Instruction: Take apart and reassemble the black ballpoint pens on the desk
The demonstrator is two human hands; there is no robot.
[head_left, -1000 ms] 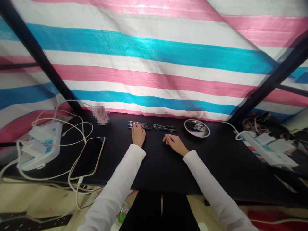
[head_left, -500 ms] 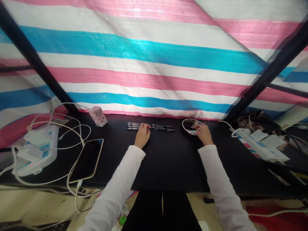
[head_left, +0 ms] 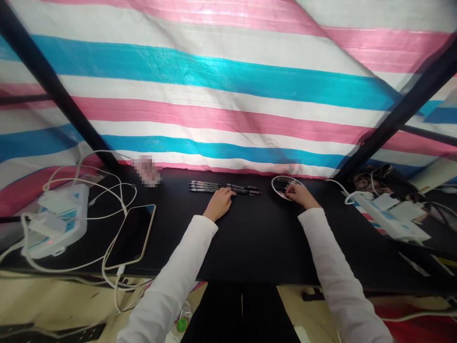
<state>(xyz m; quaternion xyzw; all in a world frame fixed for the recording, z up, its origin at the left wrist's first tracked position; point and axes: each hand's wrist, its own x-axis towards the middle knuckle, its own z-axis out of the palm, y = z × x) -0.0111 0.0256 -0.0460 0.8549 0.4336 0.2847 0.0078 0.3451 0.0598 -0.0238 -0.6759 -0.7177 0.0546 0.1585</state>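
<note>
A row of slim pens (head_left: pixel 204 186) with clear barrels and dark ends lies side by side on the black table. My left hand (head_left: pixel 219 204) rests at the near side of the row, its fingers laid out flat against the pens' dark ends. To the right is a round dish with a pale rim (head_left: pixel 273 183), which holds several small black pieces (head_left: pixel 282 184) too small to name. Over the dish's right edge reaches my right hand (head_left: pixel 300 196), fingertips pinched together inside it; what they grip is hidden.
On the left, a phone (head_left: pixel 131 236) lies on its charging cable beside a white power strip (head_left: pixel 59 224) with tangled cords. A blurred small box (head_left: pixel 147 170) stands at the back left. Another power strip (head_left: pixel 394 214) sits on the right. Striped sheeting (head_left: pixel 228 114) hangs behind.
My left hand has slid right along the pens, toward their dark ends. My right hand stays at the dish, its fingers now more tightly pinched. The view has shifted slightly.
</note>
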